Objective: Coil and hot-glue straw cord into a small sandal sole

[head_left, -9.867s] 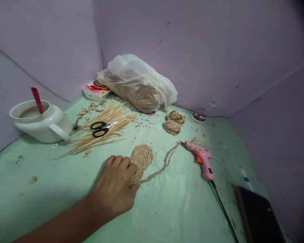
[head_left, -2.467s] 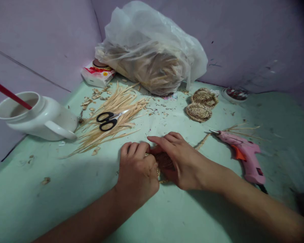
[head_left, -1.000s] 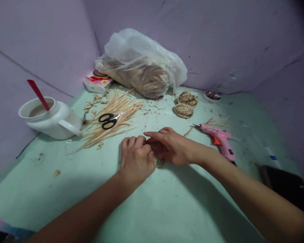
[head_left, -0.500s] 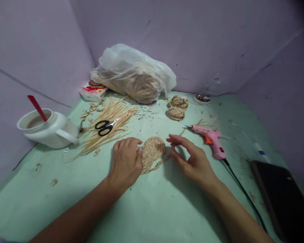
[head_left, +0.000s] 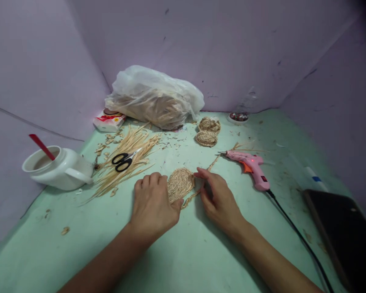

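Observation:
A flat, oval coil of braided straw (head_left: 180, 184) lies on the table in the middle. My left hand (head_left: 155, 199) is closed over its left side, with the thumb along the near edge and part of the coil covered. At the coil's right edge is my right hand (head_left: 218, 195), curved, with thumb and forefinger apart. Its forefinger tip reaches that edge. The loose braid tail (head_left: 190, 198) runs from the near side of the coil under my right hand. Beyond the hand it comes out as a thin braid (head_left: 213, 162) towards the glue gun.
A pink glue gun (head_left: 250, 162) with a black cord lies right. Scissors (head_left: 122, 160) rest on straw strips (head_left: 134, 142). A white pitcher (head_left: 70, 167) stands left, a dark phone (head_left: 338, 228) lies right. Behind are a plastic bag (head_left: 158, 97) and small straw coils (head_left: 206, 138).
My left thumb has moved right along the coil's near edge. My right hand has come in to the left, its forefinger now at the coil's edge. The view has shifted slightly.

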A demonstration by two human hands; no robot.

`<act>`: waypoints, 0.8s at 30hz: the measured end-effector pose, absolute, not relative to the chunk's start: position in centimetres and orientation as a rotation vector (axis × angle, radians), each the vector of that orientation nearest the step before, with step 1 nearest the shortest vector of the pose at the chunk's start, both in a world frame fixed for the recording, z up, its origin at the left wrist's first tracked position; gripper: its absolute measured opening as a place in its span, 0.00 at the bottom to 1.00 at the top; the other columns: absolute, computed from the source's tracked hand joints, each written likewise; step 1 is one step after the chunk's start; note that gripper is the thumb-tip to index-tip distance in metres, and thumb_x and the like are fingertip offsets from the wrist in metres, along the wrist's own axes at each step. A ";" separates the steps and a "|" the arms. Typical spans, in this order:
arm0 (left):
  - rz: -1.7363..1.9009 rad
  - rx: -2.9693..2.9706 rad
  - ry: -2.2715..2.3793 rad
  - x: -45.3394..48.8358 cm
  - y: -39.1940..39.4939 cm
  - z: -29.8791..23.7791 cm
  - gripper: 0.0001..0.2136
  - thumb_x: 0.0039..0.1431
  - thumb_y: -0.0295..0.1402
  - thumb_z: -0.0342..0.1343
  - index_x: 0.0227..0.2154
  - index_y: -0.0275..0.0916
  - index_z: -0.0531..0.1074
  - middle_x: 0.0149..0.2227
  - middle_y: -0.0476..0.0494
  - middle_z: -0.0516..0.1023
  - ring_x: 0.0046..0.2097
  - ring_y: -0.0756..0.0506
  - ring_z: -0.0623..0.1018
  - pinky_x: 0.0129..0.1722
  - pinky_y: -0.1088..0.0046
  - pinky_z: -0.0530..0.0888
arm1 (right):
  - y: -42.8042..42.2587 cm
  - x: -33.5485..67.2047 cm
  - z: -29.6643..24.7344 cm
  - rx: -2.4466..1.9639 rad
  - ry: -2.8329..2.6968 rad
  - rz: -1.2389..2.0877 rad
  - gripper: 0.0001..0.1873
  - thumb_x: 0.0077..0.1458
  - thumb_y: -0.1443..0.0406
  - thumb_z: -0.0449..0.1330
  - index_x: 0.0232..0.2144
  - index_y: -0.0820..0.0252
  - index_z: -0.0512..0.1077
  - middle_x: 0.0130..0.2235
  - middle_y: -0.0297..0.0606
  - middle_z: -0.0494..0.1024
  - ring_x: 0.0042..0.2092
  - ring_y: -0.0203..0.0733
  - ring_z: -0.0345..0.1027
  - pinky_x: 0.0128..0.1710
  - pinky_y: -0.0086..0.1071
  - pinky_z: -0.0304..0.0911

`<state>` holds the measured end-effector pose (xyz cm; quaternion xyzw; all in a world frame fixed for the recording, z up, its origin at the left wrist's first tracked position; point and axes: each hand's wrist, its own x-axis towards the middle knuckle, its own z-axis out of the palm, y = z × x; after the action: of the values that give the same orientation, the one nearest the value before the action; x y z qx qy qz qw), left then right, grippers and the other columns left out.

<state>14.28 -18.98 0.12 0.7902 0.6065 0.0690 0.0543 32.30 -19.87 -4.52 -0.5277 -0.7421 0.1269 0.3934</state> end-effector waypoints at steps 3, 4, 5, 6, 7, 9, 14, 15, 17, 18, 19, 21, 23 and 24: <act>0.173 2.403 1.832 14.5 -18.8 0.1 0.17 0.50 0.41 0.57 0.40 0.36 0.71 0.42 0.34 0.73 0.46 0.34 0.71 0.45 0.54 0.67 | -19.9 32.2 -4.4 -1.341 -1.895 0.337 0.29 0.50 0.76 0.49 0.55 0.57 0.57 0.46 0.45 0.75 0.45 0.49 0.68 0.46 0.50 0.64; 0.170 2.400 1.831 14.5 -18.7 0.1 0.17 0.50 0.40 0.57 0.41 0.36 0.71 0.42 0.34 0.73 0.46 0.34 0.71 0.45 0.55 0.67 | -19.9 32.2 -4.4 -1.343 -1.899 0.336 0.29 0.50 0.76 0.49 0.55 0.57 0.57 0.45 0.45 0.76 0.45 0.49 0.68 0.45 0.50 0.64; 0.168 2.394 1.832 14.5 -18.6 0.1 0.17 0.50 0.40 0.57 0.42 0.36 0.71 0.42 0.34 0.73 0.46 0.34 0.71 0.45 0.55 0.67 | -19.9 32.1 -4.5 -1.341 -1.905 0.334 0.29 0.49 0.76 0.49 0.55 0.58 0.58 0.45 0.45 0.76 0.44 0.49 0.68 0.45 0.50 0.63; 0.165 2.385 1.830 14.5 -18.6 0.1 0.18 0.50 0.39 0.57 0.42 0.36 0.70 0.43 0.34 0.73 0.47 0.34 0.71 0.46 0.54 0.67 | -19.8 32.0 -4.5 -1.337 -1.911 0.333 0.29 0.49 0.76 0.49 0.54 0.59 0.58 0.44 0.45 0.76 0.43 0.49 0.69 0.46 0.50 0.63; 0.160 2.372 1.827 14.5 -18.5 0.2 0.18 0.50 0.39 0.57 0.43 0.36 0.70 0.43 0.34 0.73 0.47 0.34 0.71 0.46 0.54 0.66 | -19.8 32.0 -4.5 -1.331 -1.914 0.329 0.28 0.49 0.76 0.49 0.54 0.60 0.58 0.43 0.44 0.77 0.42 0.48 0.70 0.47 0.51 0.62; 0.145 2.347 1.814 14.3 -18.4 0.3 0.18 0.51 0.39 0.56 0.43 0.36 0.71 0.43 0.35 0.73 0.48 0.34 0.70 0.48 0.54 0.66 | -19.7 32.1 -4.3 -1.323 -1.911 0.296 0.27 0.51 0.76 0.49 0.53 0.60 0.60 0.42 0.43 0.78 0.41 0.47 0.71 0.50 0.53 0.59; 0.108 2.295 1.797 13.7 -18.3 0.3 0.20 0.52 0.40 0.55 0.46 0.35 0.71 0.45 0.35 0.73 0.49 0.34 0.70 0.49 0.53 0.65 | -19.3 35.9 -1.4 -1.605 -1.635 0.007 0.16 0.55 0.67 0.52 0.46 0.58 0.68 0.41 0.46 0.78 0.43 0.51 0.71 0.44 0.47 0.63; 0.103 2.290 1.801 13.6 -18.3 0.3 0.19 0.52 0.40 0.55 0.46 0.35 0.71 0.45 0.35 0.72 0.49 0.33 0.70 0.49 0.53 0.65 | -19.2 37.2 -0.6 -1.769 -1.521 -0.034 0.15 0.55 0.64 0.52 0.45 0.58 0.70 0.41 0.46 0.78 0.42 0.51 0.71 0.40 0.45 0.64; 0.094 2.299 1.812 13.6 -18.4 0.2 0.18 0.53 0.40 0.54 0.44 0.35 0.72 0.45 0.35 0.72 0.49 0.33 0.70 0.48 0.52 0.65 | -19.2 39.8 0.8 -2.198 -1.339 -0.056 0.18 0.53 0.56 0.55 0.42 0.59 0.73 0.37 0.47 0.79 0.37 0.55 0.72 0.31 0.42 0.62; 0.089 2.309 1.817 13.6 -18.4 0.1 0.17 0.54 0.39 0.53 0.43 0.36 0.72 0.44 0.35 0.72 0.48 0.33 0.70 0.48 0.52 0.65 | -19.2 41.1 1.4 -2.374 -1.299 -0.020 0.22 0.52 0.52 0.54 0.41 0.60 0.73 0.37 0.49 0.79 0.37 0.57 0.72 0.28 0.41 0.60; 0.087 2.316 1.822 13.6 -18.4 0.1 0.16 0.54 0.39 0.52 0.43 0.36 0.72 0.44 0.35 0.72 0.48 0.32 0.70 0.47 0.52 0.65 | -19.1 42.1 1.7 -2.500 -1.297 0.058 0.25 0.51 0.49 0.54 0.41 0.61 0.74 0.37 0.50 0.79 0.38 0.59 0.72 0.27 0.40 0.58; 0.087 2.321 1.817 13.6 -18.5 0.0 0.15 0.55 0.39 0.51 0.42 0.36 0.72 0.43 0.35 0.72 0.47 0.33 0.71 0.46 0.52 0.65 | -18.7 43.6 1.8 -2.614 -1.316 0.282 0.27 0.48 0.47 0.55 0.40 0.62 0.74 0.37 0.50 0.80 0.40 0.60 0.72 0.27 0.38 0.57; 0.094 2.321 1.812 13.6 -18.5 0.1 0.15 0.55 0.38 0.51 0.42 0.36 0.72 0.43 0.35 0.72 0.47 0.33 0.71 0.46 0.52 0.65 | -18.0 44.3 1.4 -2.612 -1.329 0.457 0.22 0.44 0.50 0.59 0.35 0.60 0.75 0.32 0.46 0.80 0.38 0.57 0.72 0.27 0.36 0.56; 0.099 2.322 1.811 13.6 -18.6 0.1 0.15 0.55 0.38 0.51 0.42 0.36 0.72 0.43 0.35 0.72 0.47 0.33 0.70 0.46 0.52 0.65 | -17.6 44.4 1.1 -2.596 -1.332 0.513 0.17 0.43 0.53 0.60 0.32 0.59 0.75 0.28 0.43 0.79 0.36 0.54 0.72 0.27 0.35 0.56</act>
<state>13.61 -18.56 0.10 0.7844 0.6117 0.0335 0.0972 44.36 -17.63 1.08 -0.8728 -0.4478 0.1726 0.0896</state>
